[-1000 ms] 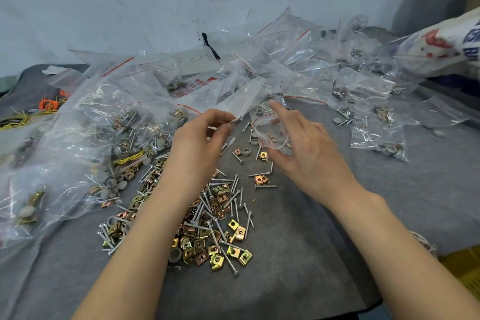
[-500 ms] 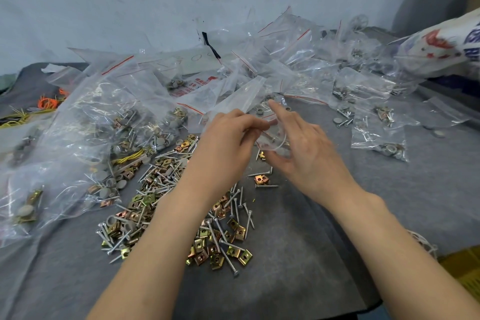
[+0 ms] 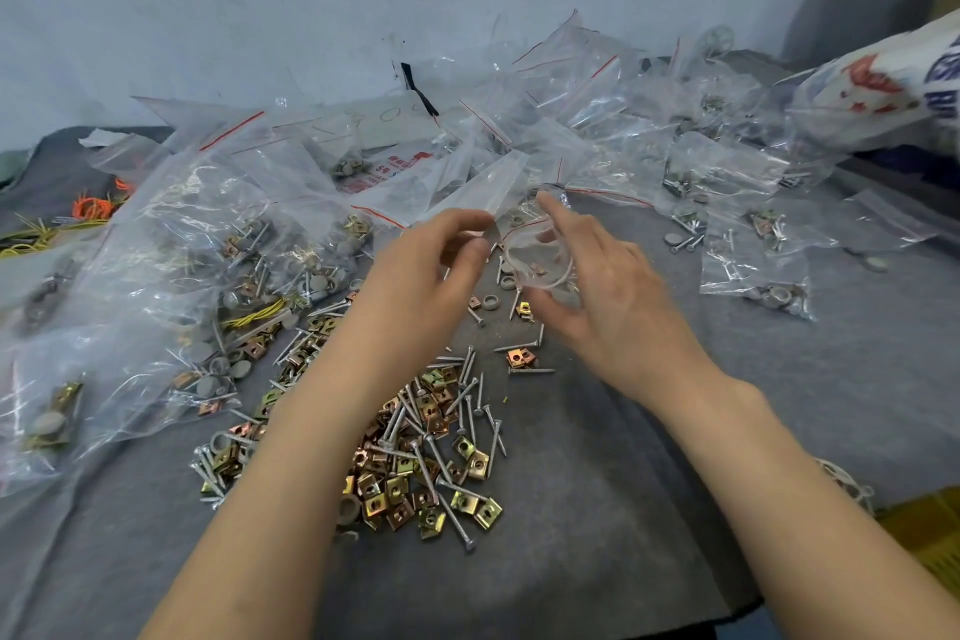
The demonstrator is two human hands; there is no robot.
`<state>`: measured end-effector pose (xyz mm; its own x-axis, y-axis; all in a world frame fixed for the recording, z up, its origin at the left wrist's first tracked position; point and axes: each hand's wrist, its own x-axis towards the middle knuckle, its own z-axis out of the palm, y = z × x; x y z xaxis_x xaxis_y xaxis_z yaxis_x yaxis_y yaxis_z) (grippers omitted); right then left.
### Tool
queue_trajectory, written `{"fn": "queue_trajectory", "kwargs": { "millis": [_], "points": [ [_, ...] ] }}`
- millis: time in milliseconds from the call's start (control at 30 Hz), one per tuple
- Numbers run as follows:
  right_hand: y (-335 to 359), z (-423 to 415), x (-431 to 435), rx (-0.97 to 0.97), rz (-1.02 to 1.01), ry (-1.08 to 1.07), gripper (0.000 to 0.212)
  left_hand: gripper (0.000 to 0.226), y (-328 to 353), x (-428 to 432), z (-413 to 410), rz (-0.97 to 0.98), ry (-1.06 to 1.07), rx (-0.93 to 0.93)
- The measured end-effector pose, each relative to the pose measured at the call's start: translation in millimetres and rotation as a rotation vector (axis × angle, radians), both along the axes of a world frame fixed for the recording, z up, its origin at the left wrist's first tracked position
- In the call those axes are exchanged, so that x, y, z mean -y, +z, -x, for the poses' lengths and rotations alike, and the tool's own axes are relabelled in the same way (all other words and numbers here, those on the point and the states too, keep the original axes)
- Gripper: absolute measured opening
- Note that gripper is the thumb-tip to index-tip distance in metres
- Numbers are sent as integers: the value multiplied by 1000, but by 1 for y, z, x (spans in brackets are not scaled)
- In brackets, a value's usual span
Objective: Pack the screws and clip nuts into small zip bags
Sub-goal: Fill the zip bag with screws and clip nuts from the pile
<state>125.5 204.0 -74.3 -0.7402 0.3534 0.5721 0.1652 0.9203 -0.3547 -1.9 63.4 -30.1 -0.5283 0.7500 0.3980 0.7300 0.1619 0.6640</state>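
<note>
Because the small zip bag (image 3: pixel 537 257) is only thin clear film, I judge that it weighs almost nothing and is limp and a little slippery. It is better taken at the rim of the mouth, near the red zip line, than at the body, which would fold. My right hand (image 3: pixel 608 296) grips it there, index finger on the far rim and thumb under the near one, so the mouth stands open like a ring above the grey cloth (image 3: pixel 675 509). My left hand (image 3: pixel 426 270) is just beside this mouth, fingers curled toward the thumb. Whether they pinch something small, I cannot tell.

The screws (image 3: pixel 453 521) look hard, thin and pointed, and a tip could pierce the film; I would take one by the shank. The clip nuts (image 3: pixel 488 509) are small and flat, easier to pinch by the edges. Both lie mixed in a loose pile near me.

One small piece shows through the held bag, but I cannot say if it is inside or beneath it. On the right, packed bags (image 3: pixel 769 288) hold a few parts each. The big bag (image 3: pixel 182 276) on the left holds many parts mixed.
</note>
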Motion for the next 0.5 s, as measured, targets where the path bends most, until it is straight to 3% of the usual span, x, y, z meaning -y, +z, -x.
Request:
{"fn": "queue_trajectory", "kwargs": {
  "millis": [133,500],
  "points": [
    [4,0,-1,-58,83,-7,71,27,-5,6,2,73,12,-12],
    [25,-11,-18,-484,725,72,56,28,-20,10,-5,431,-156,-96]
  ]
}}
